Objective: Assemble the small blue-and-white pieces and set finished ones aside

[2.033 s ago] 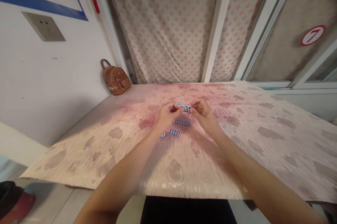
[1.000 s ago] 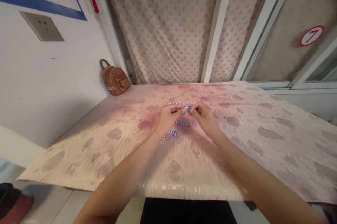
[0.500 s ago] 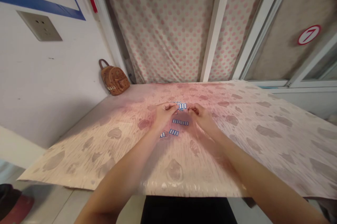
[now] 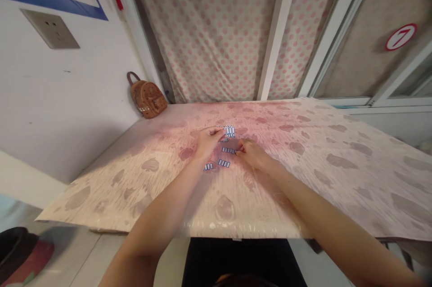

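Note:
My left hand (image 4: 209, 141) is closed in a pinch on a small strip of blue-edged white rectangles (image 4: 230, 131), raised off the tabletop. Nearer to me, my right hand (image 4: 253, 154) has its fingertips pressed together at the right end of a row of blue-edged white rectangles (image 4: 228, 150), partly covering it. Whether those fingers hold anything is too small to see. Closer still lie a short row of similar rectangles (image 4: 223, 163) and another group (image 4: 209, 167), partly hidden by my left forearm. More such pieces show behind my left fingers.
A patterned cloth covers the table (image 4: 337, 179). At its far left corner a small brown backpack (image 4: 148, 97) leans by the wall. Behind the table hangs a dotted curtain (image 4: 216, 35). A dark and red container (image 4: 27, 253) stands on the floor at lower left.
My right hand has moved towards me and slightly left, away from the raised strip to the row's right end. My left hand still pinches the strip. The view has shifted a little.

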A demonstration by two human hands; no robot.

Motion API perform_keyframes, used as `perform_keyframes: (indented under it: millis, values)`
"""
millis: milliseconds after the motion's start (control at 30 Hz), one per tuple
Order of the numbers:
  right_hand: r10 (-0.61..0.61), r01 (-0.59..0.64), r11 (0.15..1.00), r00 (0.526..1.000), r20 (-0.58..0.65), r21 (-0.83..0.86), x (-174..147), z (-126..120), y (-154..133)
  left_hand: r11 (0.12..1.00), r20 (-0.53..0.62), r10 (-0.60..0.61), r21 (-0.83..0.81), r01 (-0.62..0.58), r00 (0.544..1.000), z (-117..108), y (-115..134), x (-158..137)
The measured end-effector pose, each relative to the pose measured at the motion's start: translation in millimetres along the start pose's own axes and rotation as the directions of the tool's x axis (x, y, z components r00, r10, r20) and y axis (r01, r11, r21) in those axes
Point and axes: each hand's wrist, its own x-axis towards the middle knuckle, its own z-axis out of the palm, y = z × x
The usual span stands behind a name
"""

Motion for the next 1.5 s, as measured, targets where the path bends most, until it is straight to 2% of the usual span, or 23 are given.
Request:
perform_keyframes:
  millis: [167,367,533,700,933,1133,1233,1367,1500]
  values:
    - [0.002,-0.002,1.000,1.000,-0.006,0.023,-5.7,-2.6,-2.2,1.000,-0.026,-0.030,0.007,0.030,0.999,0.3,1.2,-3.2]
    - [-0.006,0.005,1.000,1.000,0.028,0.028,-10.5,-1.3,-9.0,0.999,-0.007,-0.035,-0.008,0.035,0.999,2.2,-3.2,-6.0]
    - [-0.010,0.007,0.996,0.999,0.030,0.093,-12.6,-0.5,-3.8,0.992,-0.010,-0.120,-0.041,0.120,0.993,3.4,-3.4,-6.7]
    - [0.004,-0.017,0.991,0.996,0.095,0.136,-13.0,-0.8,3.9,0.980,-0.017,-0.158,-0.122,0.154,0.987,1.0,-2.6,-7.8]
    - [0.100,-0.116,0.978,0.991,0.093,0.176,-12.7,-6.0,-4.2,0.981,-0.058,-0.189,-0.051,0.186,0.980,-5.3,-7.6,-5.1]
    - [0.076,-0.074,0.983,0.997,-0.006,0.169,-5.9,-2.5,-6.4,0.994,-0.084,-0.113,-0.012,0.112,0.990,-2.6,-10.4,-3.1]
    - [0.058,-0.066,0.977,0.997,0.044,0.205,4.6,2.5,-6.5,0.998,-0.076,-0.069,0.005,0.070,0.995,-0.5,-10.1,-3.2]
    - [-0.043,0.025,0.988,0.992,0.118,0.155,20.8,6.5,-9.2,0.998,-0.080,-0.011,0.066,0.016,0.997,-2.9,-10.6,-1.8]
    - [-0.016,0.006,0.998,0.984,0.179,0.055,34.5,8.6,-10.0,0.992,-0.078,0.023,0.127,-0.013,0.997,-6.3,-15.8,0.8]
